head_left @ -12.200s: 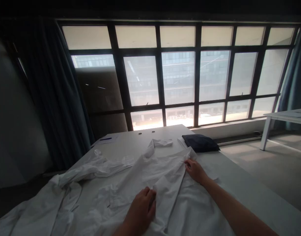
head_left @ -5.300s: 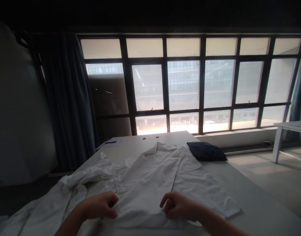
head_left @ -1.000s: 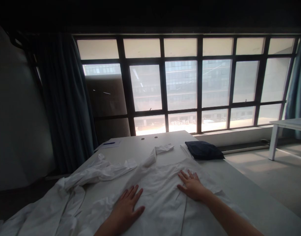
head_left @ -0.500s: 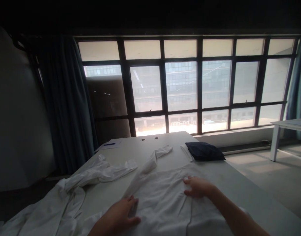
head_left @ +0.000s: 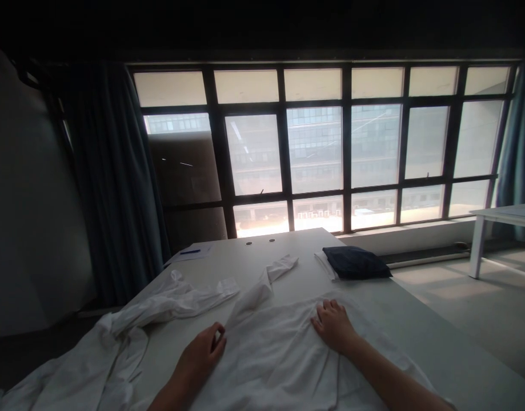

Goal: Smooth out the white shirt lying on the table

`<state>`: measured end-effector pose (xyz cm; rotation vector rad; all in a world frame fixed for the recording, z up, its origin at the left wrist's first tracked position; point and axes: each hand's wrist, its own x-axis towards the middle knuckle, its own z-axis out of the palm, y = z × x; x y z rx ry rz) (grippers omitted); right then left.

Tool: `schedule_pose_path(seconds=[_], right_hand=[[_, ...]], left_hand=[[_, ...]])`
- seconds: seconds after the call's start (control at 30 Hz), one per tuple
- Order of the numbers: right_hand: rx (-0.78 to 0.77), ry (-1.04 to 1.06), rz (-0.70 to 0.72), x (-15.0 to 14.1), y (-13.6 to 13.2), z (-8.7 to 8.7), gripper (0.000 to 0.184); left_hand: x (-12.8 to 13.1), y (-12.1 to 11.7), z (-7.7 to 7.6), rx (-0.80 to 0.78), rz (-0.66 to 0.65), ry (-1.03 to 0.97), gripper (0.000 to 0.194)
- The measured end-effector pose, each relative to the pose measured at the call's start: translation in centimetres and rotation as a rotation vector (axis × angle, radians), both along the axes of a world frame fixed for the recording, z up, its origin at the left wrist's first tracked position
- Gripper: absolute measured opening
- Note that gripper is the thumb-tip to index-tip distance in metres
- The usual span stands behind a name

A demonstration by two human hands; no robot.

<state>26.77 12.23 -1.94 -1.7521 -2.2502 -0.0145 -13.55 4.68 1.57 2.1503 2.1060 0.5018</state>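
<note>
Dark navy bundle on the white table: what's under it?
A thin white strip pokes out beneath the dark navy bundle, on the white tabletop; anything further under is covered.

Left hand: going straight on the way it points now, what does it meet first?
Probably the twisted white sleeve. The left hand points up and to the right, toward it, with the fingertips close by. Depth is hard to judge from this head view, so they may already be over the cloth.

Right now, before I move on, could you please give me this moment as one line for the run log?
left hand: curled at edge of white garment | right hand: flat on garment | nearby: navy bundle, white sleeve
</note>
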Motion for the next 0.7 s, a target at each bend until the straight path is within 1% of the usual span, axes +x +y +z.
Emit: schedule_pose_path(seconds=[0.03, 0.1, 0.17, 0.2, 0.27, 0.4, 0.43, 0.57, 0.63, 0.7], right_hand=[[0.001, 0.017, -0.016, 0.1, 0.2, -0.2, 0.037], [0.0, 0.045, -0.038, 0.3, 0.4, -0.4, 0.032], [0.006, 0.061, -0.04, 0.5, 0.6, -0.5, 0.029], [0.011, 0.066, -0.039, 0.5, 0.7, -0.5, 0.029], [0.014, 0.071, -0.037, 0.5, 0.7, -0.6, 0.028], [0.018, 0.08, -0.034, 0.5, 0.8, -0.8, 0.027], [0.021, 0.083, -0.032, 0.5, 0.8, -0.8, 0.027], [0.028, 0.092, -0.029, 0.5, 0.8, -0.9, 0.025], [0.037, 0.097, -0.026, 0.6, 0.9, -1.0, 0.025], [0.043, 0.102, -0.025, 0.6, 1.0, -1.2, 0.025]], left_hand=[[-0.4, 0.4, -0.9, 0.067, 0.001, 0.007, 0.036], [-1.2, 0.9, -2.2, 0.136, 0.022, -0.001, 0.044], [-1.5, 1.2, -2.8, 0.133, 0.012, 0.014, 0.046], [-1.6, 1.3, -2.9, 0.12, -0.009, 0.026, 0.044], [-1.3, 1.2, -2.7, 0.1, -0.077, 0.048, 0.036], [0.0, 0.6, -1.7, 0.137, -0.195, 0.075, 0.016], [0.5, 0.4, -1.4, 0.131, -0.217, 0.092, 0.015], [2.6, -0.7, -0.4, 0.048, -0.313, 0.142, 0.027], [3.3, -1.2, -0.1, 0.022, -0.355, 0.117, 0.027], [3.6, -1.6, 0.1, 0.015, -0.38, 0.046, 0.023]])
